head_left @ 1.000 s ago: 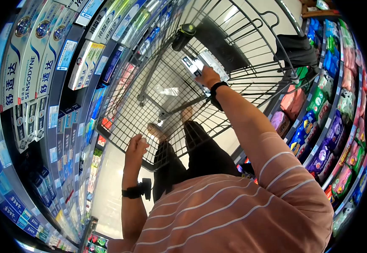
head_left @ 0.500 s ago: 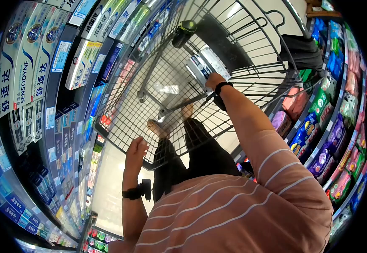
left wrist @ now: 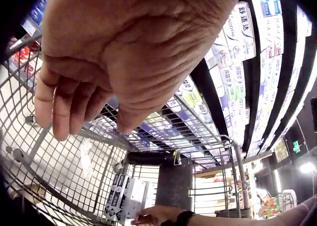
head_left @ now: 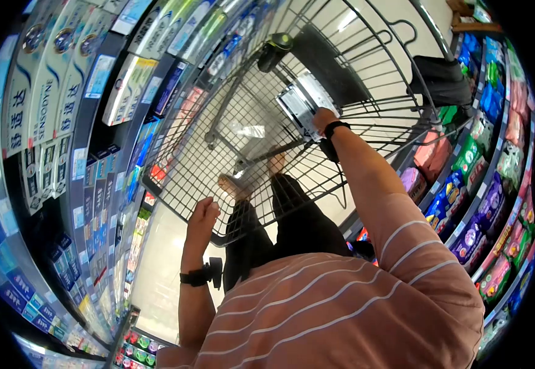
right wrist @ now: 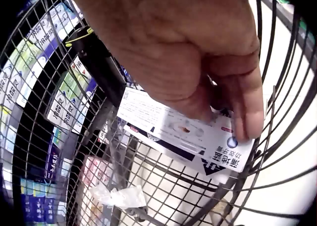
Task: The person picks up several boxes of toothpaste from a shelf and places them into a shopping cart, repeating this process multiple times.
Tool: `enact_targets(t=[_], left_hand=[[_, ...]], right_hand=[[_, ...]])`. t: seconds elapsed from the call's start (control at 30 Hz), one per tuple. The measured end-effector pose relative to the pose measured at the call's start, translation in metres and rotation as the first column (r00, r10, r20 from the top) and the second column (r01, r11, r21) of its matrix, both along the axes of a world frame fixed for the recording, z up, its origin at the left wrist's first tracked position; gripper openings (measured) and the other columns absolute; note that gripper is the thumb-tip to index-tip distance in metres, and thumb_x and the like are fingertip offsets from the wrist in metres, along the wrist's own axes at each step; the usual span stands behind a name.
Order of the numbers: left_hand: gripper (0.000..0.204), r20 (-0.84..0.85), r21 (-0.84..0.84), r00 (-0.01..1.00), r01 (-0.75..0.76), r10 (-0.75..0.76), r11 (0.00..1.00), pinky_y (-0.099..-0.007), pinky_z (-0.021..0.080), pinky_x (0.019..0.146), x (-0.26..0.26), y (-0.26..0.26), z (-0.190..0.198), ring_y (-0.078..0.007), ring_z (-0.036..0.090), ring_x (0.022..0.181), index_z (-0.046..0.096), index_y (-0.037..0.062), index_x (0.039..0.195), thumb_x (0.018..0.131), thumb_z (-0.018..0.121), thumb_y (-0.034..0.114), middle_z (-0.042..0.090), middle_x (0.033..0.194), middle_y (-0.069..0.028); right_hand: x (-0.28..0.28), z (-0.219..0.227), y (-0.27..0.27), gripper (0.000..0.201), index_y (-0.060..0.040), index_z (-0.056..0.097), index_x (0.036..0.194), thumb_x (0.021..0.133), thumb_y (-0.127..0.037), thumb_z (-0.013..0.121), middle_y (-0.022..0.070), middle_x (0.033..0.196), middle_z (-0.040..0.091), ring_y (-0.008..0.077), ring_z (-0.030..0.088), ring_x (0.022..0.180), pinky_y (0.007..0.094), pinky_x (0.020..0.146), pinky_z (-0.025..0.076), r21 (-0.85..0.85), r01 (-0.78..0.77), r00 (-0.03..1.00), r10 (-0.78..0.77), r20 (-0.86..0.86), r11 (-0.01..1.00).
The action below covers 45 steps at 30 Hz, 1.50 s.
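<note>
Inside the wire shopping cart (head_left: 184, 200), several white toothpaste boxes (head_left: 295, 104) lie side by side near a dark flat panel. My right hand (head_left: 326, 120) is at their near end. In the right wrist view, its thumb and fingers (right wrist: 246, 107) pinch the end of a white toothpaste box (right wrist: 173, 129), and another box edge shows beneath. My left hand (head_left: 203, 216) hangs over the cart's near left rim, holding nothing. Its fingers (left wrist: 62, 109) are loosely bent in the left wrist view.
A black cylinder with yellow-green trim (head_left: 275, 52) and a clear plastic piece (head_left: 249, 131) lie in the cart. Toothpaste shelves (head_left: 86, 141) stand close on the left. Shelves of colourful soft packs (head_left: 464, 197) line the right. A black cloth item (head_left: 443, 80) hangs on the cart's right side.
My right hand has moved slightly right and nearer me along the boxes. The toothpaste boxes now lie closer together. The left hand has stayed about where it was.
</note>
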<state>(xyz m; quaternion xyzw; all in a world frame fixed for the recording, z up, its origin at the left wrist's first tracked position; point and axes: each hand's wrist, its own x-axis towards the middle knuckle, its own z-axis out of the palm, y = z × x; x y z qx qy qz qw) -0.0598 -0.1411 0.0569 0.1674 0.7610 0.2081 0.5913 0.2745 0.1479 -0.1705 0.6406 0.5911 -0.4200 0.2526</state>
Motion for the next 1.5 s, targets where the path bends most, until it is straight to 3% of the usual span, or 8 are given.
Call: enact_targets(t=[0.27,0.4,0.6,0.87,1.0,1.07,1.2,1.5], left_hand=[[0.044,-0.192,0.132,0.975,0.142,-0.116,0.981,-0.0292,0.049,0.085,-0.031,-0.016,0.003,-0.0137,0.061,0.097,0.056,0.0019,0.130,0.098,0.060,0.031,0.065,0.103,-0.0059],[0.036,-0.360,0.230,0.933,0.085,0.003,0.970,-0.0288,0.050,0.084,-0.077,-0.018,0.043,-0.0146,0.064,0.096,0.056,0.0028,0.130,0.099,0.057,0.021,0.067,0.105,-0.0057],[0.038,-0.541,0.594,0.715,-0.048,0.443,0.803,-0.0278,0.053,0.071,-0.165,-0.011,0.141,-0.0142,0.064,0.089,0.063,0.0043,0.119,0.103,0.050,0.036,0.067,0.103,-0.0082],[0.064,-0.005,0.865,0.735,-0.337,0.678,0.372,-0.0433,0.037,0.108,-0.310,0.018,0.155,-0.0292,0.050,0.124,0.042,0.0011,0.139,0.101,0.045,0.053,0.053,0.133,-0.0142],[0.066,-0.341,0.797,0.763,-0.075,0.548,0.600,-0.0456,0.037,0.107,-0.358,0.040,0.157,-0.0354,0.050,0.127,0.037,0.0008,0.141,0.095,0.059,0.043,0.051,0.140,-0.0189],[0.068,-0.972,0.163,0.225,0.462,0.063,0.871,-0.0451,0.040,0.105,-0.365,0.053,0.170,-0.0380,0.053,0.123,0.039,0.0001,0.139,0.090,0.069,0.036,0.054,0.136,-0.0216],[0.082,-0.966,-0.164,-0.256,0.492,-0.038,0.855,-0.0434,0.038,0.109,-0.384,0.069,0.173,-0.0422,0.047,0.131,0.038,0.0019,0.146,0.079,0.079,0.025,0.052,0.138,-0.0278],[0.066,-0.962,-0.271,-0.173,0.532,-0.211,0.802,-0.0369,0.036,0.110,-0.491,0.101,0.151,-0.0305,0.045,0.133,0.036,0.0090,0.148,0.090,0.066,0.019,0.051,0.142,-0.0197]], right_hand=[[0.031,-0.053,0.025,0.025,-0.0004,0.062,0.098,0.086,-0.023,0.065,0.0119,0.080,0.064,0.0239,0.062,0.065,0.0389,0.057,0.050,0.020,-0.306,0.901,0.297,-0.316,0.952],[-0.004,0.028,0.024,0.030,-0.0019,0.058,0.109,0.088,-0.022,0.063,0.0144,0.093,0.063,0.0264,0.066,0.078,0.0417,0.063,0.056,-0.290,0.338,0.863,-0.418,-0.283,0.895],[-0.043,0.126,0.029,0.041,-0.0007,0.053,0.120,0.095,-0.032,0.060,0.0146,0.101,0.062,0.0299,0.067,0.088,0.0444,0.070,0.059,-0.281,0.307,0.758,-0.412,-0.506,0.909],[-0.143,0.254,-0.030,0.056,-0.0005,0.055,0.127,0.091,-0.043,0.061,0.0100,0.105,0.064,0.0193,0.066,0.090,0.0323,0.073,0.057,-0.149,0.120,0.658,-0.191,-0.729,0.982],[-0.197,0.295,-0.080,0.054,-0.0007,0.058,0.124,0.091,-0.044,0.062,0.0085,0.103,0.064,0.0178,0.066,0.090,0.0301,0.073,0.057,-0.172,0.030,0.557,-0.159,-0.815,0.985],[-0.220,0.301,-0.100,0.054,-0.0011,0.059,0.123,0.092,-0.045,0.061,0.0083,0.102,0.064,0.0176,0.066,0.090,0.0299,0.072,0.057,-0.164,-0.019,0.486,-0.134,-0.864,0.986],[-0.257,0.300,-0.133,0.045,-0.0032,0.061,0.119,0.094,-0.041,0.060,0.0059,0.103,0.064,0.0159,0.066,0.091,0.0292,0.075,0.055,-0.202,-0.069,0.410,-0.157,-0.898,0.977],[-0.296,0.297,-0.169,0.037,-0.0060,0.062,0.118,0.097,-0.037,0.059,0.0032,0.103,0.065,0.0140,0.065,0.091,0.0282,0.075,0.054,-0.312,-0.044,0.271,-0.289,-0.918,0.949]])
